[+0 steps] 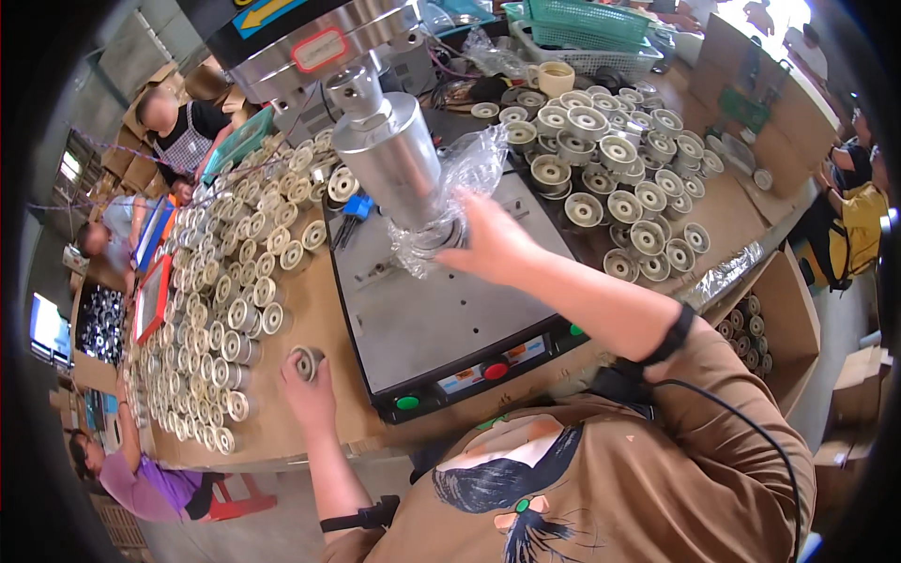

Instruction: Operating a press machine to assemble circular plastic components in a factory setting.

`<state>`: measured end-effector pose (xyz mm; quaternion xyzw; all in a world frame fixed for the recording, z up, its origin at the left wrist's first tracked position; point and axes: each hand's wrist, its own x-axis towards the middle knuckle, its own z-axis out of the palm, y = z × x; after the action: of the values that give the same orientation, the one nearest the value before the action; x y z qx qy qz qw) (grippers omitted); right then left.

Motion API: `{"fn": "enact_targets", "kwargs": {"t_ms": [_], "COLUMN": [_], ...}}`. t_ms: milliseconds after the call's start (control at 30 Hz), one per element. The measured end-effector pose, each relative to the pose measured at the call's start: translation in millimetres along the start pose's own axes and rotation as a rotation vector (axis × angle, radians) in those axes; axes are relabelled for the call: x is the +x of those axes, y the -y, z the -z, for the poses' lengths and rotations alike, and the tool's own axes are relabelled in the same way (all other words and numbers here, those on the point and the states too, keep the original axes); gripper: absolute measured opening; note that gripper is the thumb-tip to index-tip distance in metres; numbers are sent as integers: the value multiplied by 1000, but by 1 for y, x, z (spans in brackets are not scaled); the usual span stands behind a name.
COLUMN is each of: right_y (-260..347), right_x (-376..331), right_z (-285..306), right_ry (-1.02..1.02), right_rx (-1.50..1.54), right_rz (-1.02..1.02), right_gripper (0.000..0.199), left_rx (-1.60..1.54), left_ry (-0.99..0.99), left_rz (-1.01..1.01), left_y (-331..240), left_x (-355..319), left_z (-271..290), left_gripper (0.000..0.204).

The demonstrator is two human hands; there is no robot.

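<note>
My left hand (309, 394) is closed around a small round metal part (305, 363) with a ringed end, held over the cardboard-covered table left of the press. My right hand (490, 242) reaches to the lower end of the press's silver ram (389, 155). Its fingers curl against a round, ringed piece (449, 235) there, partly hidden by crumpled clear plastic film (469, 169). Below is the grey press plate (441, 319). A blue clip-like piece (357, 206) lies at the plate's left edge.
Many cup-shaped metal parts stand left (225, 328) and right (619, 178) of the press. Its front carries a red button (495, 372) and a green button (406, 403). A beige mug (552, 79) and green basket (587, 23) sit behind. Co-workers (178, 131) are at the left.
</note>
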<state>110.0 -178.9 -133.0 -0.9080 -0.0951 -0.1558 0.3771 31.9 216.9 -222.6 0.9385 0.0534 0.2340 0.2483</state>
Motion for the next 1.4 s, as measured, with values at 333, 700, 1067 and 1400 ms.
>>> {"fn": "enact_targets", "kwargs": {"t_ms": [333,700,1067,1400], "right_y": [-29,-138,-113,-114], "right_x": [-43,-169,-149,-147], "right_z": [43,108,85,88], "right_ry": [-232,-303,247,234], "right_rx": [245,-503,-42,21], "right_rz": [40,51,407,385], "right_gripper": [59,37,81,86], "left_rx": [-180,-31,180,-40], "left_ry": [272,223,742,613], "left_rz": [-556,-572,-399,-414], "left_y": [-226,-211,-131,-83], "left_x": [92,65,-38,-46], "left_z": [-57,-37,50,22], "left_gripper": [67,77,113,105]}}
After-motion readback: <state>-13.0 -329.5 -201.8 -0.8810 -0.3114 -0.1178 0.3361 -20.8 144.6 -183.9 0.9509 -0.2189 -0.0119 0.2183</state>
